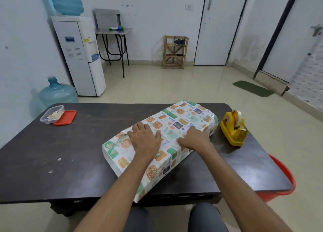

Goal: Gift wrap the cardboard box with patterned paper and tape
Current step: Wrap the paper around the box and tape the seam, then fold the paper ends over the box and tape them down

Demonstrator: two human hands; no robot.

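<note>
The box lies diagonally on the dark table, covered in white paper printed with orange and green gift shapes. Loose paper hangs past the box at its near end, over the table's front edge. My left hand presses flat on top of the wrapped box, fingers spread. My right hand rests beside it on the paper, fingers pointing left along what looks like the seam. A yellow tape dispenser with a clear tape roll stands just right of the box.
A clear plastic tub with paper scraps and its red lid sit at the table's far left. An orange bucket stands on the floor under the table's right corner. A water dispenser and spare bottle stand beyond the table.
</note>
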